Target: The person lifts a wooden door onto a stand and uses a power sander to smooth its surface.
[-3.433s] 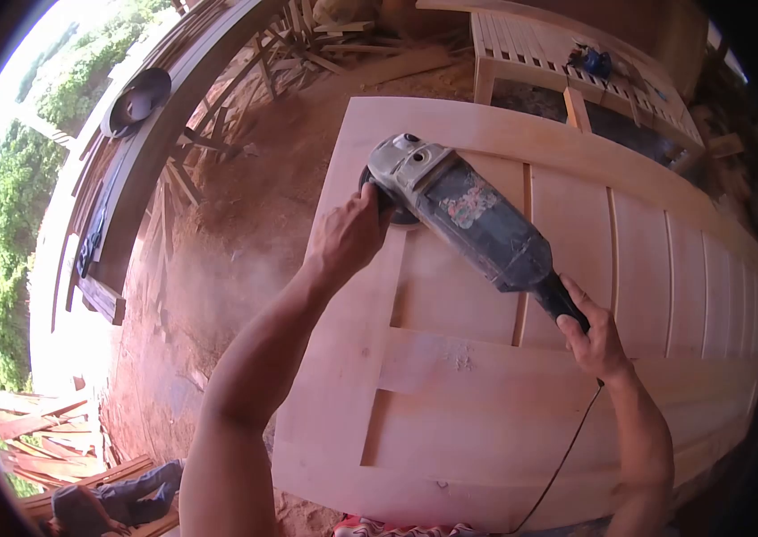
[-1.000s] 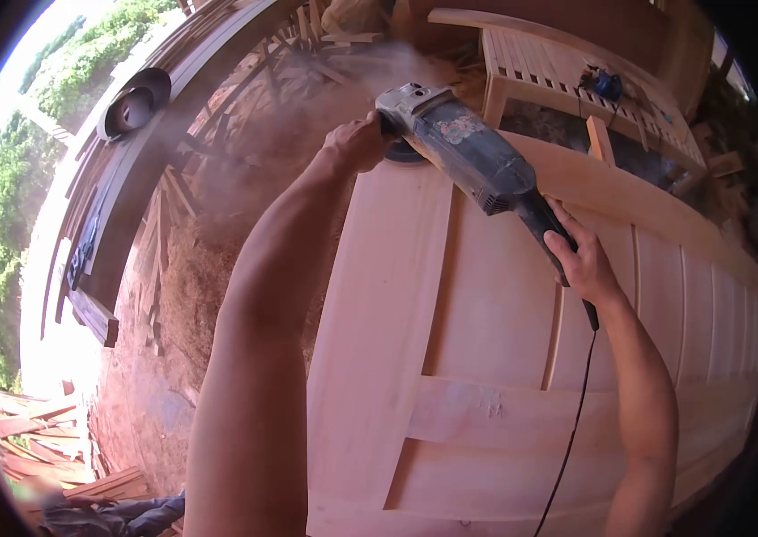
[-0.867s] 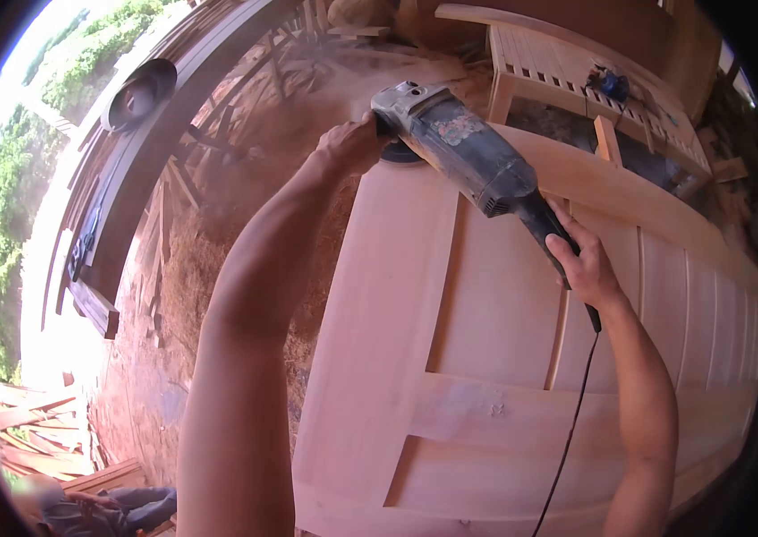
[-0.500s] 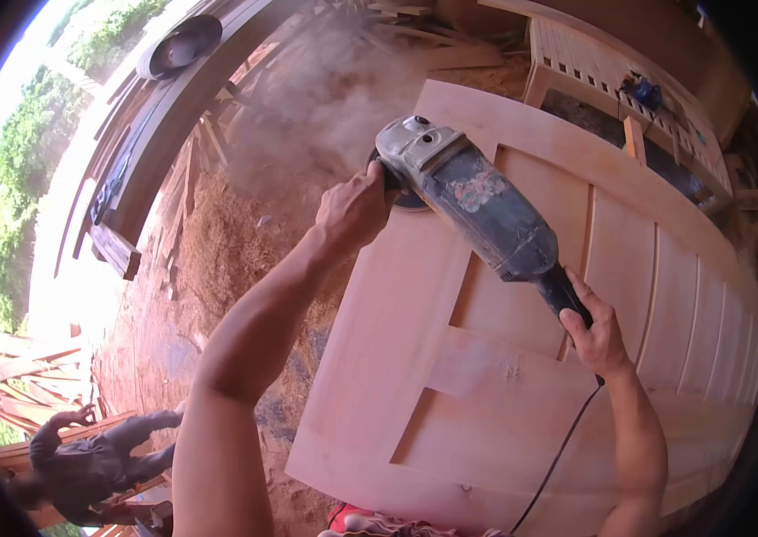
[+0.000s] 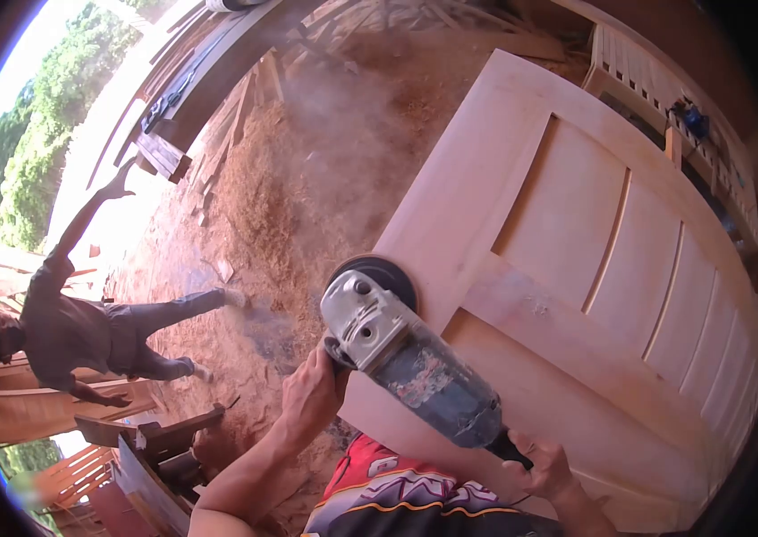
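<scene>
A large angle grinder [image 5: 424, 376] with a worn grey metal head and a dark body lies slantwise across the view. Its round black disc [image 5: 388, 273] rests at the edge of a pale wooden panelled door [image 5: 567, 201]. My left hand [image 5: 312, 389] is closed around the side handle by the grinder's head. Around the rear handle, my right hand [image 5: 545, 465] is wrapped, with part of the grip hidden by the fingers. Fine dust hangs in the air beyond the disc.
Another person [image 5: 84, 331] stands on the left with one arm stretched toward a stack of timber beams [image 5: 218, 80]. Wood shavings [image 5: 263, 179] cover the ground. A slatted wooden piece [image 5: 647, 67] with a blue tool [image 5: 690, 118] on it stands at the back right.
Both hands have drawn the grinder along the door's edge toward my body. The view has shifted, and the other person now appears more fully, with an arm extended toward the beams.
</scene>
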Available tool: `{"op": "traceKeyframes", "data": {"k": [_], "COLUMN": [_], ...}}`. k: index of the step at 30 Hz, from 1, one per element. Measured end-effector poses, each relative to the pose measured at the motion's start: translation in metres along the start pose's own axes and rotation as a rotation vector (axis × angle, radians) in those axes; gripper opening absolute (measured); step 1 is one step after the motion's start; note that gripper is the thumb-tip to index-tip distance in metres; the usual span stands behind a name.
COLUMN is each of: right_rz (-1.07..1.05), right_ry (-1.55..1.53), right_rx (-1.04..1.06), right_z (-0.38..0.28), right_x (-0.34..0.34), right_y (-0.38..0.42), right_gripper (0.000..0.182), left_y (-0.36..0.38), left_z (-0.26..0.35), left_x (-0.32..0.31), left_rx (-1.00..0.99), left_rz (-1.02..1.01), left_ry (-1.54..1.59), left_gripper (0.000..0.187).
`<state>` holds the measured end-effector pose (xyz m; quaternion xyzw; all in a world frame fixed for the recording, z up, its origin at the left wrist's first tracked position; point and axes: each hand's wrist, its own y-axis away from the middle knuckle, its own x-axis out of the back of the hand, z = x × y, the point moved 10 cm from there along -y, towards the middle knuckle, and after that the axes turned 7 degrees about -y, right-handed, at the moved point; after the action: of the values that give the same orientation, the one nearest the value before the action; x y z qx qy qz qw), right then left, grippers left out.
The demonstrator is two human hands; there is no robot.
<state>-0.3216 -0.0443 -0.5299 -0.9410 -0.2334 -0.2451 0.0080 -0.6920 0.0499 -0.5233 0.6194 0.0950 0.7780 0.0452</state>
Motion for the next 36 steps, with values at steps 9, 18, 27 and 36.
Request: {"op": "traceKeyframes", "data": {"k": [9, 18, 27, 36], "right_rz": [0.015, 0.244, 0.421, 0.586], "right_ry": [0.041, 0.011, -0.114, -0.142], "right_rx": [0.077, -0.073, -0.233, -0.184], "right_z": [-0.023, 0.026, 0.09, 0.125], "right_x": [0.012, 0.115, 0.225, 0.303], "right_y": [-0.015, -0.105, -0.212, -0.276], "right_gripper": [0.046, 0.057, 0.06, 0.06], "left_y": [0.007, -0.2, -0.418, -0.544], "left_z": [0.002, 0.101, 0.222, 0.315], "left_x": [0.0, 0.02, 0.032, 0.035], "left_rx": [0.018, -0.251, -0.476, -0.555], "left_rz": [-0.033, 0.033, 0.086, 0.085], "left_ry": [-0.009, -0.051, -0.158, -0.196], "left_gripper": [0.034, 0.036, 0.042, 0.053]}}
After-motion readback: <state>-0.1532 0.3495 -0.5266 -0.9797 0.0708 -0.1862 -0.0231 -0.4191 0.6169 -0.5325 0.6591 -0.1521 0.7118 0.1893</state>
